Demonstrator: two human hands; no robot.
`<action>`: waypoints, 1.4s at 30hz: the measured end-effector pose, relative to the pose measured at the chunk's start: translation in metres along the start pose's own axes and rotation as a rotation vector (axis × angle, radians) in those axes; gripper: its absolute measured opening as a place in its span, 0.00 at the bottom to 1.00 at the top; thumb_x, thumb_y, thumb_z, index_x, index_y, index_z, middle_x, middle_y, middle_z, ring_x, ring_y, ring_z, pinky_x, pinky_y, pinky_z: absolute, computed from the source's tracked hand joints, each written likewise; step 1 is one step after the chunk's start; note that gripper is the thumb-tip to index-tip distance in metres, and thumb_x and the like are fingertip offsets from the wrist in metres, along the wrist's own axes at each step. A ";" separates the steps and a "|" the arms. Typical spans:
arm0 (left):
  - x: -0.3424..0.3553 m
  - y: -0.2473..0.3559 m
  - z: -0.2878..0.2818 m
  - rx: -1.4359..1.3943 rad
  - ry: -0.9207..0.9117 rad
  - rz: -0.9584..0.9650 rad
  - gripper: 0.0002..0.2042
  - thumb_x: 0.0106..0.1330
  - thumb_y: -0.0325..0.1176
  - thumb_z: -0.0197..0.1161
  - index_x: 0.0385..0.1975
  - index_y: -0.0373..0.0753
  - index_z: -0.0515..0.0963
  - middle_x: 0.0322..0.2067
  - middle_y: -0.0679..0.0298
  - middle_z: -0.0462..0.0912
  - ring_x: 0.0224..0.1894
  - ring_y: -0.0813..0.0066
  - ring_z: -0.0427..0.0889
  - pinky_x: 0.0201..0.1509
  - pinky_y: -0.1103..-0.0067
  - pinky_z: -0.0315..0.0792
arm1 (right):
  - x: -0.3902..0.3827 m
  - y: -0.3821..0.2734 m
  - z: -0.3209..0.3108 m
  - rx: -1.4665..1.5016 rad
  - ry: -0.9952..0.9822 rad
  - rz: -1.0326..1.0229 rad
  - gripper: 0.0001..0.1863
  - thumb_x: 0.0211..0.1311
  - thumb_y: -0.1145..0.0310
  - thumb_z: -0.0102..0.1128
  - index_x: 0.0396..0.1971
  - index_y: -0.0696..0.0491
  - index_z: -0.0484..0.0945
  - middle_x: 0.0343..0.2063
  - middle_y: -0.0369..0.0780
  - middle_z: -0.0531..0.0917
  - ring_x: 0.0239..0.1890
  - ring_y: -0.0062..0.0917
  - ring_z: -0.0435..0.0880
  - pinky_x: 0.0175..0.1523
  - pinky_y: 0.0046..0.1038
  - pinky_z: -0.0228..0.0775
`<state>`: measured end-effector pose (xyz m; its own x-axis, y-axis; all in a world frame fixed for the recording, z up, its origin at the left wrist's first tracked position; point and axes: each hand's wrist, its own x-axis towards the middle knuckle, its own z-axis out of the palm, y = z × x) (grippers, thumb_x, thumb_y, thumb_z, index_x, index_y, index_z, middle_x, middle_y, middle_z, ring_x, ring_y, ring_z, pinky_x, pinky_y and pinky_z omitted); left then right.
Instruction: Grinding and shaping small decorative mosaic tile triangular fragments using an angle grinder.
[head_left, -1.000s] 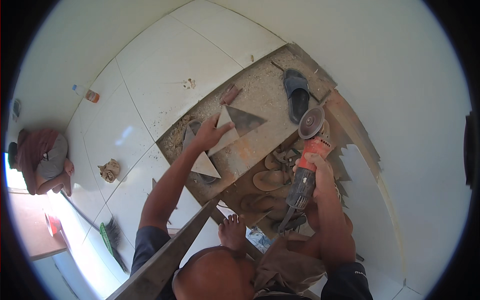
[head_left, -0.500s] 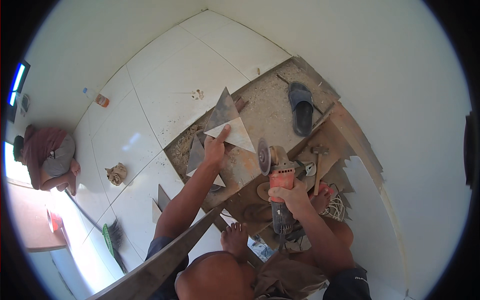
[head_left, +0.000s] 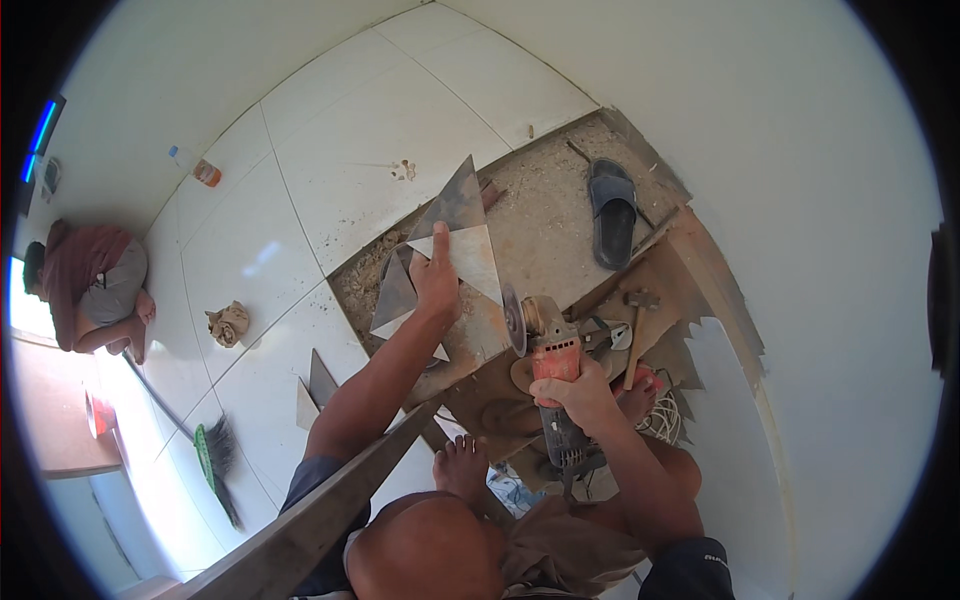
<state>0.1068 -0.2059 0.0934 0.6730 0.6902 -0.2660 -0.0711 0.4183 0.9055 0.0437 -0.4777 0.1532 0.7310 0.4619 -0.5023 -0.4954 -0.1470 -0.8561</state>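
My left hand (head_left: 436,285) grips a triangular tile piece (head_left: 470,258), its thumb lying on the pale and grey face and the other fingers mostly hidden. An angle grinder (head_left: 556,362) with a red and black body is in my right hand (head_left: 580,394), which wraps around its handle. The cutting disc (head_left: 514,322) stands upright close to the tile's lower right corner; whether they touch I cannot tell. Under my left wrist lies another pointed tile piece (head_left: 393,298), partly covered by my arm.
A dark slipper (head_left: 612,222) and a hammer (head_left: 635,340) lie to the right, near coiled white cable (head_left: 662,425). A long bar (head_left: 320,505) crosses in front of me. Leftward are tile offcuts (head_left: 308,402), a crumpled bag (head_left: 228,324), a broom (head_left: 212,465), a bottle (head_left: 205,172) and a seated person (head_left: 95,285).
The grinder has come left, bringing its disc closer to the tile's corner. My left thumb has shifted left on the tile. The whole view has turned slightly.
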 end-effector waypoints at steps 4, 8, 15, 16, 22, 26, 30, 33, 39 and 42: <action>0.003 0.002 -0.001 -0.005 0.017 0.043 0.20 0.74 0.51 0.62 0.44 0.35 0.79 0.39 0.68 0.81 0.40 0.80 0.75 0.45 0.77 0.70 | 0.001 0.005 0.002 -0.034 -0.014 0.025 0.20 0.50 0.75 0.75 0.43 0.58 0.79 0.33 0.34 0.82 0.29 0.16 0.80 0.37 0.23 0.77; 0.000 0.011 0.003 0.059 0.043 0.105 0.21 0.74 0.51 0.62 0.44 0.34 0.79 0.40 0.67 0.81 0.40 0.80 0.75 0.44 0.77 0.70 | 0.003 0.008 0.002 -0.004 -0.013 -0.013 0.19 0.50 0.75 0.75 0.43 0.58 0.79 0.32 0.34 0.82 0.29 0.15 0.80 0.36 0.23 0.76; -0.007 0.007 0.003 0.074 0.053 0.183 0.22 0.75 0.50 0.61 0.46 0.33 0.79 0.41 0.66 0.82 0.41 0.80 0.75 0.46 0.77 0.70 | 0.005 0.001 0.008 0.012 -0.012 0.025 0.17 0.51 0.75 0.74 0.40 0.58 0.79 0.29 0.34 0.81 0.28 0.16 0.80 0.34 0.22 0.75; -0.007 0.008 0.002 0.073 0.054 0.182 0.22 0.75 0.50 0.61 0.46 0.33 0.79 0.41 0.66 0.82 0.41 0.80 0.75 0.46 0.77 0.70 | 0.006 0.001 0.009 0.014 -0.017 0.032 0.16 0.51 0.75 0.74 0.40 0.58 0.79 0.29 0.34 0.81 0.27 0.16 0.80 0.34 0.22 0.74; -0.002 0.014 0.004 0.083 0.117 0.178 0.22 0.74 0.51 0.61 0.44 0.33 0.80 0.39 0.67 0.82 0.39 0.81 0.74 0.44 0.77 0.70 | 0.006 0.006 0.005 -0.048 -0.040 0.027 0.19 0.51 0.74 0.73 0.42 0.60 0.77 0.32 0.38 0.82 0.30 0.23 0.84 0.38 0.27 0.79; 0.000 0.015 0.002 0.147 0.133 0.208 0.22 0.74 0.51 0.62 0.40 0.33 0.80 0.34 0.69 0.81 0.35 0.81 0.73 0.39 0.76 0.70 | 0.006 0.009 0.008 -0.021 -0.030 0.019 0.19 0.51 0.74 0.73 0.42 0.60 0.77 0.32 0.38 0.82 0.30 0.22 0.84 0.37 0.27 0.79; 0.002 0.016 -0.001 0.190 0.158 0.207 0.22 0.74 0.52 0.62 0.40 0.33 0.80 0.34 0.68 0.81 0.35 0.81 0.73 0.40 0.76 0.70 | 0.004 0.005 0.010 -0.019 -0.016 0.008 0.15 0.52 0.74 0.74 0.38 0.58 0.78 0.28 0.34 0.81 0.27 0.16 0.80 0.33 0.23 0.75; 0.001 0.017 0.000 0.169 0.173 0.210 0.22 0.74 0.52 0.62 0.41 0.33 0.81 0.35 0.68 0.81 0.37 0.81 0.74 0.41 0.76 0.70 | 0.004 0.005 0.010 -0.035 -0.025 0.016 0.15 0.52 0.75 0.74 0.38 0.58 0.78 0.28 0.34 0.81 0.27 0.16 0.80 0.33 0.23 0.75; -0.012 0.027 0.006 0.233 0.171 0.191 0.22 0.74 0.50 0.61 0.43 0.32 0.81 0.37 0.67 0.82 0.39 0.80 0.75 0.44 0.77 0.70 | 0.005 0.005 0.008 -0.023 -0.023 0.041 0.15 0.52 0.75 0.74 0.38 0.58 0.78 0.29 0.34 0.81 0.27 0.16 0.81 0.33 0.22 0.75; -0.008 0.017 -0.001 0.153 0.081 0.228 0.20 0.75 0.48 0.61 0.45 0.32 0.81 0.39 0.67 0.83 0.40 0.81 0.75 0.45 0.77 0.70 | 0.005 0.003 0.008 -0.008 -0.027 0.074 0.16 0.52 0.75 0.74 0.39 0.59 0.79 0.30 0.35 0.82 0.29 0.16 0.81 0.35 0.22 0.77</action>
<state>0.0989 -0.2037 0.1108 0.5909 0.8037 -0.0699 -0.0975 0.1571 0.9828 0.0423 -0.4683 0.1493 0.6798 0.4729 -0.5606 -0.5434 -0.1886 -0.8180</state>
